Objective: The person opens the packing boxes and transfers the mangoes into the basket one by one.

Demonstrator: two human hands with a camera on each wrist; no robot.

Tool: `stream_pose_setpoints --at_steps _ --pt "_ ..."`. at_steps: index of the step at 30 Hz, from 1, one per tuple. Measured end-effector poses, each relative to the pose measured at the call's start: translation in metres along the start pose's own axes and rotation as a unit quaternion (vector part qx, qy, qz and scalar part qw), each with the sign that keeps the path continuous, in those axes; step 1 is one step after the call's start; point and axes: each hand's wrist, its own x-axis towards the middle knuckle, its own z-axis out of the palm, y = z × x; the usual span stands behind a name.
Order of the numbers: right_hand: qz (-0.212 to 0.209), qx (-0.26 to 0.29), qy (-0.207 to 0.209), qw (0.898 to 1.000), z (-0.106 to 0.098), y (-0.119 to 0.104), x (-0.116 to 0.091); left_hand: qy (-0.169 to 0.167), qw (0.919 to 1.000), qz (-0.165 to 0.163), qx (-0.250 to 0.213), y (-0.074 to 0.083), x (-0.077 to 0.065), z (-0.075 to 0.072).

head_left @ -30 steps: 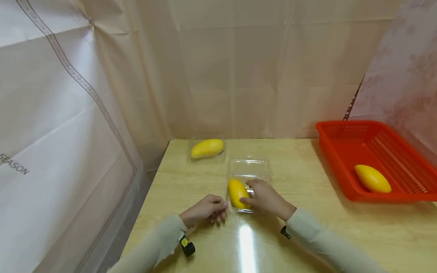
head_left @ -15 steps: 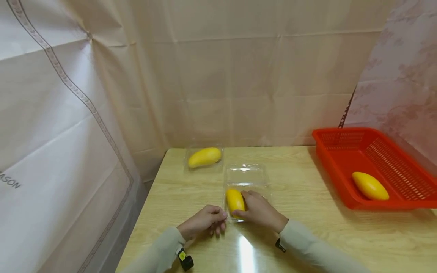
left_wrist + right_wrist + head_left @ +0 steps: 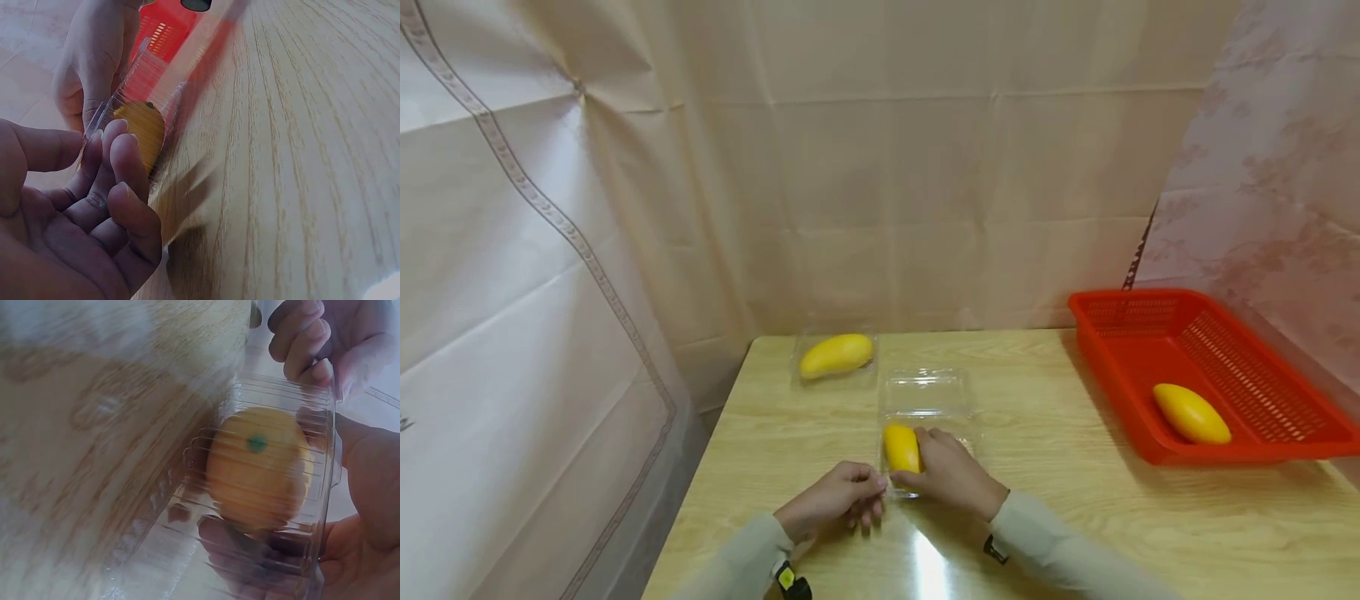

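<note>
A clear plastic clamshell box [image 3: 927, 392] lies with its lid folded back on the table. In its near half sits a yellow mango [image 3: 901, 448], whose green-marked end shows through the box wall in the right wrist view. My right hand [image 3: 953, 473] reaches into the box and grips the mango, thumb on the near side and fingers on the far side. At the box's near left corner, my left hand [image 3: 837, 498] pinches the rim between thumb and forefinger; the left wrist view shows this pinch, with the other fingers [image 3: 134, 215] loosely curled.
Another clear box [image 3: 875, 379] with a yellow mango [image 3: 837, 357] in it stands at the table's back left. To the right is a red plastic basket [image 3: 1138, 417] holding one mango [image 3: 1192, 414]. Fabric curtains [image 3: 865, 167] hang behind the table and on both sides.
My right hand has moved left and its fingers have closed round the mango in the box. The left hand stays at the box corner. The head view has shifted slightly.
</note>
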Motion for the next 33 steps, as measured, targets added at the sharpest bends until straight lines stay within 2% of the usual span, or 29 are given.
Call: stream_pose_setpoints --at_steps 6,12,19,33 --pt "0.006 0.008 0.006 1.0 0.002 -0.004 0.0 -0.002 1.0 0.007 0.005 0.0 -0.003 0.0" --pt "0.024 0.001 0.017 1.0 0.004 -0.008 -0.001 -0.001 1.0 0.0 0.002 -0.002 -0.003 -0.001" --pt "0.021 -0.029 0.024 0.999 -0.001 -0.009 0.001 0.0 0.9999 -0.013 -0.004 -0.002 0.0 0.0" --pt "0.028 -0.065 0.016 0.997 -0.01 -0.009 0.0 0.003 0.9999 -0.011 -0.001 0.0 0.0 0.0"
